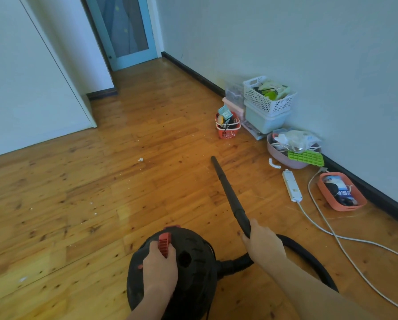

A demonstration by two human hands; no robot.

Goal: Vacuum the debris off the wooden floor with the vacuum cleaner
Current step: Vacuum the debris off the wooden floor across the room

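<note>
A black canister vacuum cleaner sits low in the middle of the view. My left hand grips its red handle on top. My right hand holds the black wand, which slants forward and left, its nozzle tip just above the wooden floor. The black hose loops behind my right arm to the canister. Small white scraps and crumbs lie scattered over the boards ahead and to the left.
Along the right wall stand white baskets, a red basket, a pink tub with a green tray, an orange tray and a power strip with white cords trailing across the floor. A door is at the far end.
</note>
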